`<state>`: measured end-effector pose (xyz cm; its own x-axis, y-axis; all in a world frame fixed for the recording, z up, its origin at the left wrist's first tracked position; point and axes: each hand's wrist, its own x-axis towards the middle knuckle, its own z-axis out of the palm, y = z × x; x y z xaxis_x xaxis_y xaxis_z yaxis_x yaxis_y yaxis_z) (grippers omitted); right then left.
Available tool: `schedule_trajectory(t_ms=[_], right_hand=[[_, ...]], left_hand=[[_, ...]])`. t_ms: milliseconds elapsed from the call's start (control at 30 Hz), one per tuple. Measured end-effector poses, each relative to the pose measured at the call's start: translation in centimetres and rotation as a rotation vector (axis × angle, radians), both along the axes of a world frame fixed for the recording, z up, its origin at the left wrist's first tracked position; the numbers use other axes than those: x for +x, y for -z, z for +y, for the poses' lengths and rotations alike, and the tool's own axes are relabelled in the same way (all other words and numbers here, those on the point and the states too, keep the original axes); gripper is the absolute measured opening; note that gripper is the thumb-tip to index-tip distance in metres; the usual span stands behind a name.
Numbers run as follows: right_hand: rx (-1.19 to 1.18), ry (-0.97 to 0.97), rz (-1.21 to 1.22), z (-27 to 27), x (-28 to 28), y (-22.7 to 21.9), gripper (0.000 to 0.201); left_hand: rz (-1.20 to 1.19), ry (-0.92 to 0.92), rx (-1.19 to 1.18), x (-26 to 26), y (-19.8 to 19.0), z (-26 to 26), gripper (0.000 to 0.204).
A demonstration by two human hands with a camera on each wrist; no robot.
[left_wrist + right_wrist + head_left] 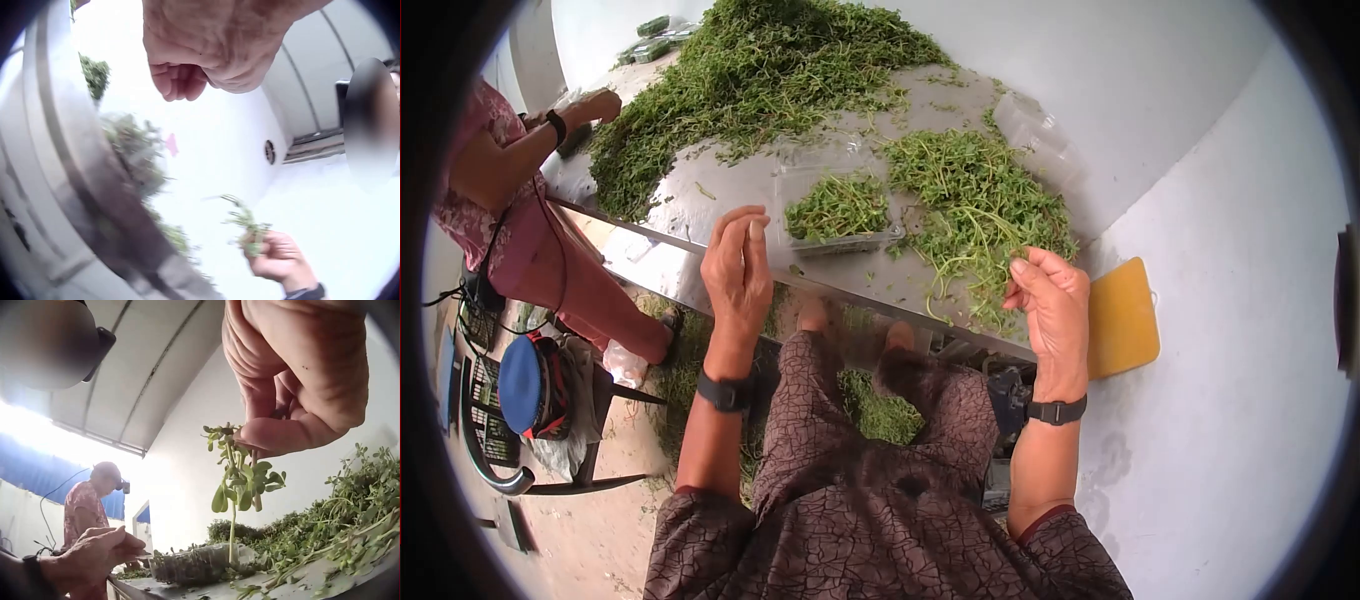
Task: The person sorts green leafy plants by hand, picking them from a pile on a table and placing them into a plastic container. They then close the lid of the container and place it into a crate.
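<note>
My right hand pinches a small leafy sprig between thumb and fingertips. The sprig hangs stem down, its round leaves showing plainly in the right wrist view. Below that hand lies a loose pile of greens on the metal table. My left hand is raised over the table's near edge with loosely bent fingers and nothing in them. Just beyond it stands a clear plastic box partly filled with greens, its lid tipped up behind.
A large heap of greens covers the back of the table. Another person stands at the left. Clear plastic boxes lie at the right by the wall, near a yellow board. A chair holds a blue item.
</note>
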<state>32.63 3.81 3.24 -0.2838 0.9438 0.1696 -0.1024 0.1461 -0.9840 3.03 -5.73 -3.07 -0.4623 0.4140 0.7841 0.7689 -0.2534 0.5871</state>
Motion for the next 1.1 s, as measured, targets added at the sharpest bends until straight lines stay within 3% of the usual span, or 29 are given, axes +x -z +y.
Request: schedule_trajectory(t_ms=[33,100,133,167,267,367,500,567,733,800,867,1100], right_hand=[[-0.007,-0.004,0.058,-0.4,0.0,0.1,0.018],[-0.023,-0.006,0.113,-1.5,-0.2,0.2,0.018],[-0.008,-0.001,0.149,-1.9,-0.5,0.0,0.018],[0.008,-0.001,0.188,-2.2,-1.0,-0.2,0.017],[0.052,-0.018,0.210,-4.1,-2.0,-0.5,0.016],[0.078,0.006,0.173,-5.4,-2.9,-0.3,0.015],[0.142,0.077,0.084,-6.4,-3.5,0.4,0.014],[0.179,0.119,0.021,-6.7,-3.9,0.5,0.013],[0.258,0.179,-0.010,-7.5,-5.0,1.7,0.011],[0.552,0.235,-0.188,-7.4,-5.1,2.4,0.011],[0.568,0.239,-0.207,-7.7,-5.0,2.8,0.013],[0.664,0.189,-0.328,-8.4,-4.1,2.4,0.021]], left_hand=[[-0.015,0.043,0.018,1.7,-1.3,-1.2,0.017],[-0.304,0.337,-0.089,5.3,-3.2,-3.8,0.032],[-0.449,0.518,-0.260,6.6,-4.0,-4.8,0.036],[-0.404,0.673,-0.371,7.1,-3.7,-4.9,0.038],[-0.542,0.806,-0.568,9.4,-3.9,-4.6,0.049],[-0.742,0.933,-0.481,10.9,-4.3,-3.8,0.054],[-0.857,0.985,-0.458,11.9,-4.4,-2.3,0.056],[-1.041,1.098,-0.332,12.7,-4.4,-1.7,0.054],[-1.082,1.107,-0.267,13.9,-4.5,-0.9,0.050],[-1.109,1.109,-0.248,14.3,-4.2,-0.6,0.049],[-1.026,1.054,-0.255,14.7,-3.8,-0.5,0.044],[-1.066,1.167,-0.339,13.6,-2.7,-0.4,0.026]])
